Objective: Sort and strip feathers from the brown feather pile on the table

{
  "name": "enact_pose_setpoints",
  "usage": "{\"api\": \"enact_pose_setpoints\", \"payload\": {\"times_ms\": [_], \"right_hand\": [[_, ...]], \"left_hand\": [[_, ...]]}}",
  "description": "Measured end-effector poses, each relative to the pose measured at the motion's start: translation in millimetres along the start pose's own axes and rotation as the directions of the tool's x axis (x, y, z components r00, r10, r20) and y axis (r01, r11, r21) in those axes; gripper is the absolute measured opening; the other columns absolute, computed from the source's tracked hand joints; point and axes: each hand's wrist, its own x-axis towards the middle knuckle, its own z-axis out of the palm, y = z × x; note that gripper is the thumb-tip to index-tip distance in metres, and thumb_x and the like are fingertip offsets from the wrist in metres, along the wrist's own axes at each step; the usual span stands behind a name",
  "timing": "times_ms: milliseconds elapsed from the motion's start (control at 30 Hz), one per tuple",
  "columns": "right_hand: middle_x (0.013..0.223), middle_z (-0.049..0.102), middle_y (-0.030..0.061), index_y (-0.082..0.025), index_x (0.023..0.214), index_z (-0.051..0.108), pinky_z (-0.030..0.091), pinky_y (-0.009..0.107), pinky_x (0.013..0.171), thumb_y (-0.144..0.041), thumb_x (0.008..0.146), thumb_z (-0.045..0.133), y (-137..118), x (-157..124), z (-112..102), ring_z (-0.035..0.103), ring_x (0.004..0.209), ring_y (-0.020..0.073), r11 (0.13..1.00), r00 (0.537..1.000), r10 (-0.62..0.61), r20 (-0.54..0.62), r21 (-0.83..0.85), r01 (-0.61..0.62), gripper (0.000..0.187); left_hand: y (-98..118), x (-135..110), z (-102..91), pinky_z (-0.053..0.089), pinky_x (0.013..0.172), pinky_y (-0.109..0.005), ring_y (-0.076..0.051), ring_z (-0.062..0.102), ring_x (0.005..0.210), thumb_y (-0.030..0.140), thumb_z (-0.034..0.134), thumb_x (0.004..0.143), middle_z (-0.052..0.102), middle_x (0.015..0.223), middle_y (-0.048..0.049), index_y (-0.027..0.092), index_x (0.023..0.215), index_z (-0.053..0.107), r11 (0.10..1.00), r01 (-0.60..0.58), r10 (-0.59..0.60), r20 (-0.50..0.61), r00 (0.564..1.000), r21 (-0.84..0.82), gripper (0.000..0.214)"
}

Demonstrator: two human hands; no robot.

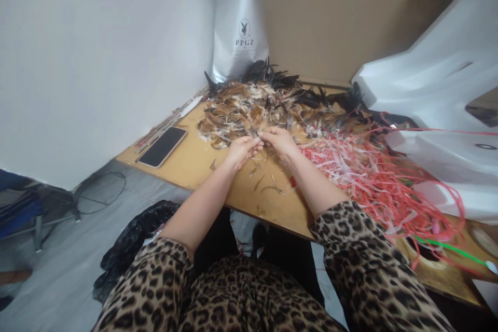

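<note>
My left hand [241, 150] and my right hand [280, 141] meet above the table, at the near edge of a large pile of feathers [233, 104]. Fingers of both hands are pinched together on a small brown feather [254, 130]; its lower end is hidden by the fingertips. Most of the heap is brown and cream, with dark feathers along its back. Beneath the wrists, several loose feather bits [272, 187] lie on the tabletop. Right of my right forearm sits a tangle of red and pale pink ribbons [365, 176].
A phone [162, 146] lies at the table's left, near thin sticks along the wall. Behind the feathers stands a white bag [241, 26]. A white machine [424, 72] occupies the right side, with a green strip [451, 247] below it. A black plastic bag [132, 244] is on the floor.
</note>
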Motion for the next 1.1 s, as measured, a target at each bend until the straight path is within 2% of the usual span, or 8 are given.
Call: {"api": "enact_pose_setpoints", "payload": {"times_ms": [267,400,533,800,867,967,1033,1100], "right_hand": [[0.057,0.058,-0.003,-0.014,0.064,0.061,0.036,0.021,0.053,-0.04,0.049,0.076,-3.1,-1.4,-3.9,0.046,0.052,0.0072,0.995,0.997,-0.061,0.044,-0.073,0.064,0.033],[0.054,0.053,-0.0048,-0.015,0.055,0.056,0.034,0.021,0.053,-0.039,0.052,0.074,-2.3,-1.1,-3.9,0.042,0.051,0.0061,0.985,0.991,-0.132,0.027,-0.105,0.134,0.03],[0.055,0.053,-0.0046,-0.014,0.056,0.058,0.034,0.021,0.056,-0.038,0.054,0.074,-5.8,-3.4,-5.8,0.042,0.053,0.0064,0.972,0.979,-0.196,0.047,-0.124,0.201,0.029],[0.05,0.049,-0.0053,-0.015,0.055,0.054,0.029,0.02,0.048,-0.039,0.054,0.074,-1.5,-2.9,-4.9,0.039,0.047,0.0052,0.99,0.988,-0.134,0.08,-0.035,0.138,0.031],[0.049,0.049,-0.0054,-0.015,0.058,0.055,0.029,0.02,0.046,-0.038,0.054,0.074,-2.6,0.1,-4.6,0.039,0.045,0.0051,0.991,0.991,-0.13,0.041,0.022,0.129,0.029],[0.05,0.047,-0.0064,-0.017,0.064,0.054,0.029,0.019,0.043,-0.036,0.053,0.074,-8.3,7.0,-10.5,0.039,0.043,0.0047,0.973,0.987,-0.106,-0.118,0.191,0.127,0.029],[0.052,0.048,-0.0069,-0.018,0.067,0.052,0.028,0.018,0.041,-0.034,0.052,0.073,-11.6,11.9,-18.8,0.039,0.044,0.0043,0.948,0.974,-0.075,-0.214,0.288,0.136,0.03],[0.054,0.049,-0.0074,-0.019,0.068,0.051,0.027,0.018,0.041,-0.033,0.052,0.071,-11.8,16.1,-27.9,0.039,0.043,0.0045,0.942,0.958,-0.056,-0.283,0.302,0.144,0.03]], "left_hand": [[-0.7,-0.1,1.5,0.043,0.053,-0.018,-0.01,0.063,0.061,0.023,0.068,0.07,0.07,0.08,-0.0098,0.01,0.073,0.064,0.986,-0.099,0.103,-0.026,0.994,0.136,0.014],[-1.6,0.5,2.0,0.044,0.055,-0.018,-0.009,0.062,0.06,0.023,0.067,0.07,0.07,0.076,-0.0087,0.01,0.072,0.065,0.98,-0.117,0.119,-0.007,0.993,0.163,0.013],[-0.3,-0.9,2.2,0.044,0.057,-0.018,-0.007,0.059,0.057,0.024,0.068,0.068,0.069,0.073,-0.0078,0.01,0.072,0.066,0.985,-0.117,0.114,0.03,0.993,0.125,0.014],[2.8,-3.9,1.6,0.039,0.049,-0.018,-0.006,0.053,0.048,0.028,0.068,0.068,0.064,0.058,-0.0047,0.011,0.066,0.066,0.966,-0.129,0.12,0.053,0.991,0.223,0.018],[1.9,-3.8,1.1,0.039,0.049,-0.018,-0.006,0.053,0.047,0.03,0.068,0.068,0.064,0.058,-0.005,0.011,0.066,0.066,0.956,-0.138,0.125,0.064,0.99,0.258,0.02],[1.4,-3.6,0.5,0.041,0.05,-0.019,-0.007,0.055,0.049,0.033,0.07,0.066,0.064,0.06,-0.0061,0.011,0.065,0.066,0.955,-0.126,0.113,0.065,0.992,0.268,0.022],[2.4,-2.6,-0.8,0.041,0.049,-0.017,-0.007,0.055,0.051,0.032,0.071,0.065,0.065,0.062,-0.0062,0.01,0.066,0.065,0.97,-0.108,0.104,0.033,0.994,0.218,0.023],[4.2,-0.4,-3.4,0.04,0.049,-0.015,-0.006,0.056,0.052,0.031,0.072,0.064,0.065,0.064,-0.0054,0.01,0.067,0.064,0.988,-0.106,0.109,-0.024,0.994,0.115,0.023]]}}
